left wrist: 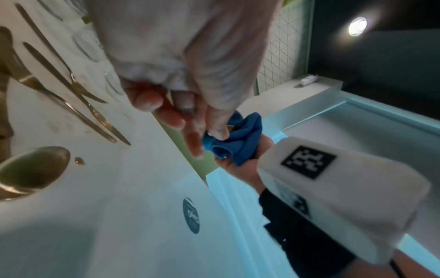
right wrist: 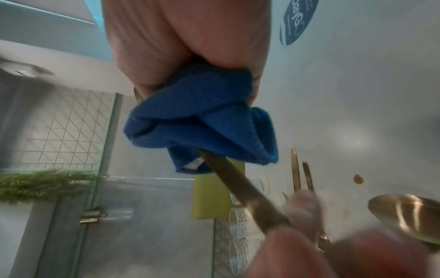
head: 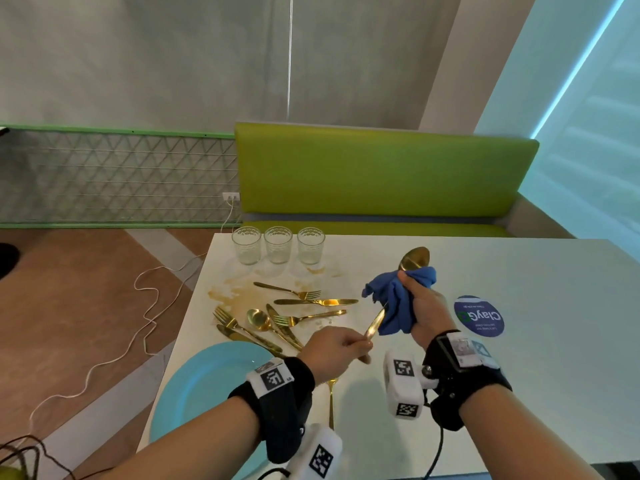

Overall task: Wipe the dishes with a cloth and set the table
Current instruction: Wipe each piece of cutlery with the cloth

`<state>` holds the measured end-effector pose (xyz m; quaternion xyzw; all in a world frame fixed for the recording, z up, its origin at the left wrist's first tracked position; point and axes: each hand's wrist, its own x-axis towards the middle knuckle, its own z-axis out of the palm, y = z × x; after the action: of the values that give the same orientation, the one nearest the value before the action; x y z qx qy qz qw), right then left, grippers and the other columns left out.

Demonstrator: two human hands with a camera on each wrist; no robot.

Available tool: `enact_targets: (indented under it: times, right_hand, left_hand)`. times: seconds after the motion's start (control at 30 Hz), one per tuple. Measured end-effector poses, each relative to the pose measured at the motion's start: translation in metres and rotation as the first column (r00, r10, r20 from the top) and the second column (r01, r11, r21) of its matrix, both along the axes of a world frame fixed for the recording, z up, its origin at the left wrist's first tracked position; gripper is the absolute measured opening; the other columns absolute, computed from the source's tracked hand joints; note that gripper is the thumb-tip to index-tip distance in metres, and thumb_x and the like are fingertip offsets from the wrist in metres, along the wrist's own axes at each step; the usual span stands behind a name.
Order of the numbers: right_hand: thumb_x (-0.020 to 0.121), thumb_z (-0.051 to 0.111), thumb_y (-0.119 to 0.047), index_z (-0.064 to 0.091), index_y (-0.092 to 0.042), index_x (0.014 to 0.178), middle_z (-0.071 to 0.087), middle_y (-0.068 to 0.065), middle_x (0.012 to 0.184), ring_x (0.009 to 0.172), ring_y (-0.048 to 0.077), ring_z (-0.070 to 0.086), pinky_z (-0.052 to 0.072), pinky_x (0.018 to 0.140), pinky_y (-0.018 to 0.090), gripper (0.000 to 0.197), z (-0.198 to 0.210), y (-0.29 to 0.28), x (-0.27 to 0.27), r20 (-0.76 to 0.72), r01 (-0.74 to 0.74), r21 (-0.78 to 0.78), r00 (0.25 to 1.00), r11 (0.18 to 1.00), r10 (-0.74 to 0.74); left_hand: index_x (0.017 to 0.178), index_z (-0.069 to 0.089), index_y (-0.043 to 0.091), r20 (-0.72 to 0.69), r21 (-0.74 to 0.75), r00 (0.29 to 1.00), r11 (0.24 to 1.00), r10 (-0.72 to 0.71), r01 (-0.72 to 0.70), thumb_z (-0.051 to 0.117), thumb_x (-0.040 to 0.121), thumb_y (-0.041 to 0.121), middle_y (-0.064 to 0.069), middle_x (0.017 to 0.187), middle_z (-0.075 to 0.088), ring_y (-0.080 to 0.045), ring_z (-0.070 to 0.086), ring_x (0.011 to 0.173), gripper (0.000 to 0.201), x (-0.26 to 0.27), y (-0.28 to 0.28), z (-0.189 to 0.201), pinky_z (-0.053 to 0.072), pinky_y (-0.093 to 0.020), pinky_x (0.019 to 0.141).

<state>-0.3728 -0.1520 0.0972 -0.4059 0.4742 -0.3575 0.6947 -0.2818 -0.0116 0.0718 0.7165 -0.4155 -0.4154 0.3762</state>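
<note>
left hand (head: 334,351): pinching gold spoon (head: 414,258) handle end
right hand (head: 426,308): gripping blue cloth (head: 394,306) around spoon, above table (head: 519,393)

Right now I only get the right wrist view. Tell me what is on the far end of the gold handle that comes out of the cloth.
Observer: A spoon. Its bowl sticks up above the blue cloth, which the right hand grips.
Operator: Give me the plate's position.
Observer: A light blue plate lies at the table's near left corner, left of the left hand, which pinches the handle's end.
Operator: Report any mess.
Observer: A brown spill spreads between the three glasses and the loose cutlery.
</note>
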Motion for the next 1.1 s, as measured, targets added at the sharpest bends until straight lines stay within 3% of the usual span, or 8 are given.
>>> enact_targets:
  times: [0.1,0.2,0.3,0.47,0.57,0.73,0.93,1.1]
  right_hand:
    - [0.085,0.065,-0.020,0.061,-0.007,0.073,0.066,0.003,0.058,0.055,0.013,0.063,0.052,0.048,0.019,0.018,-0.002,0.002,-0.003,0.000,-0.002,0.008,1.000,1.000,0.002]
    - [0.084,0.066,-0.014,0.063,-0.003,0.080,0.068,0.011,0.069,0.059,0.017,0.066,0.056,0.055,0.025,0.012,-0.010,0.017,-0.004,-0.074,-0.195,-0.021,0.978,0.981,0.193]
    - [0.084,0.065,-0.012,0.064,-0.001,0.083,0.067,0.019,0.078,0.072,0.029,0.066,0.057,0.069,0.039,0.011,-0.021,0.032,-0.010,-0.193,-0.330,-0.055,0.929,0.942,0.314]
    - [0.083,0.067,-0.023,0.065,-0.006,0.078,0.068,0.012,0.077,0.077,0.025,0.064,0.053,0.072,0.032,0.017,-0.030,0.025,-0.025,-0.392,-0.402,-0.075,0.853,0.913,0.344]
    - [0.084,0.065,-0.028,0.065,-0.010,0.077,0.067,0.005,0.072,0.072,0.018,0.062,0.049,0.066,0.025,0.019,-0.033,0.025,-0.031,-0.534,-0.541,-0.063,0.728,0.839,0.429]
    - [0.080,0.069,-0.035,0.059,-0.022,0.062,0.062,0.000,0.068,0.064,0.011,0.056,0.042,0.060,0.018,0.024,-0.040,0.034,-0.018,-0.724,-0.729,-0.055,0.499,0.682,0.476]
    - [0.079,0.069,-0.034,0.069,-0.013,0.084,0.067,0.006,0.089,0.080,0.015,0.060,0.045,0.071,0.020,0.021,-0.047,0.035,-0.017,-0.787,-0.799,-0.022,0.384,0.601,0.482]
    - [0.076,0.072,-0.035,0.068,-0.011,0.089,0.068,0.007,0.096,0.095,0.022,0.063,0.044,0.074,0.024,0.028,-0.060,0.019,-0.043,-0.894,-0.815,0.150,0.130,0.560,0.428]
  left_hand:
    - [0.082,0.073,0.016,-0.013,0.015,0.999,0.999,-0.030,0.030,0.056,0.091,0.027,0.014,0.068,0.063,-0.002,0.048,0.059,0.022,-0.004,-0.001,-0.002,0.037,-0.016,0.060]
    - [0.062,0.063,0.024,-0.031,-0.018,0.999,0.999,0.033,-0.034,0.057,0.090,0.022,0.012,0.062,0.062,0.000,0.050,0.056,0.028,-0.008,-0.006,-0.001,0.042,-0.021,0.063]
    - [0.076,0.069,0.013,-0.035,-0.021,0.998,0.999,0.044,-0.045,0.057,0.084,0.020,-0.013,0.083,0.069,-0.022,0.063,0.079,0.017,-0.005,-0.013,-0.004,0.049,-0.033,0.078]
    - [0.106,0.068,0.010,-0.025,0.121,0.998,0.990,-0.063,0.066,0.054,0.093,0.029,-0.005,0.098,0.070,-0.010,0.057,0.083,0.027,0.010,-0.015,-0.008,0.043,-0.020,0.072]
    - [0.107,0.065,0.012,-0.025,0.055,0.987,0.986,0.158,-0.156,0.053,0.093,0.028,0.002,0.089,0.064,-0.010,0.056,0.082,0.024,0.022,-0.027,-0.004,0.041,-0.021,0.065]
    - [0.103,0.069,0.006,-0.199,0.020,0.943,0.963,0.267,-0.268,0.064,0.087,0.025,-0.004,0.097,0.066,-0.014,0.058,0.093,0.025,0.021,-0.052,-0.011,0.042,-0.024,0.084]
    - [0.096,0.070,0.004,-0.256,0.031,0.880,0.913,0.400,-0.406,0.062,0.088,0.021,-0.001,0.085,0.065,-0.014,0.055,0.089,0.021,0.028,-0.055,-0.023,0.038,-0.023,0.078]
    - [0.098,0.068,0.011,-0.226,0.132,0.818,0.849,0.529,-0.512,0.059,0.090,0.028,0.001,0.090,0.064,-0.016,0.055,0.093,0.020,0.050,-0.044,-0.036,0.037,-0.025,0.079]
